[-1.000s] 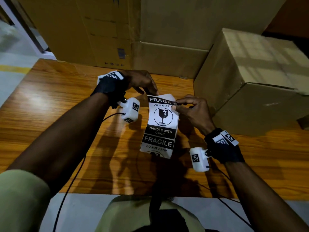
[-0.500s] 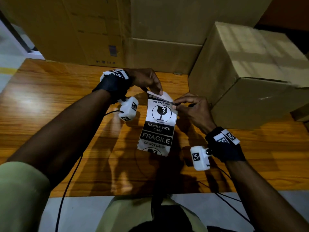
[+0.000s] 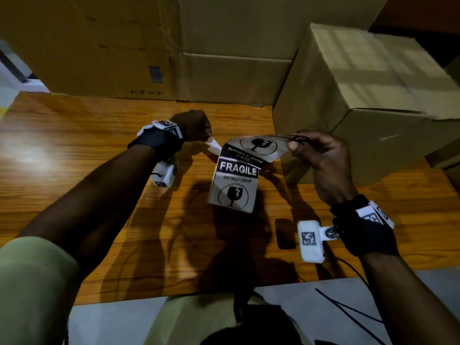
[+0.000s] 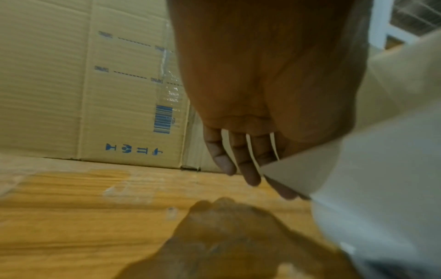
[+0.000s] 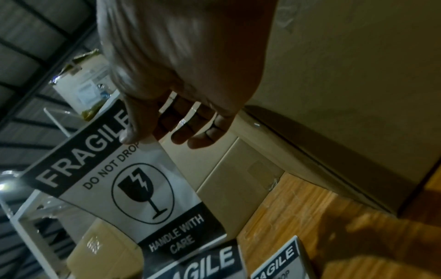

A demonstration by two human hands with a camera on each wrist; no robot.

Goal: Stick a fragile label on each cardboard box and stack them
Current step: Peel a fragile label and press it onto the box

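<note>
A strip of black-and-white fragile labels (image 3: 236, 180) hangs over the wooden table (image 3: 74, 150). My right hand (image 3: 316, 155) pinches the top label (image 3: 261, 145) by its upper edge and holds it peeled away from the strip; the same label (image 5: 133, 185) shows in the right wrist view under my thumb. My left hand (image 3: 193, 125) pinches the white backing paper (image 3: 213, 146), seen as a pale sheet (image 4: 334, 166) in the left wrist view. A cardboard box (image 3: 361, 103) stands on the table just right of my hands.
Large cardboard cartons (image 3: 149, 46) line the back of the table, one with a blue barcode (image 4: 163, 119). The table's near edge (image 3: 174, 295) runs in front of my body. A black cable (image 3: 348, 307) hangs below my right wrist.
My hands have pulled apart: the right drew the top label to the right and off the strip, the left drew the backing to the left. The strip now hangs lower.
</note>
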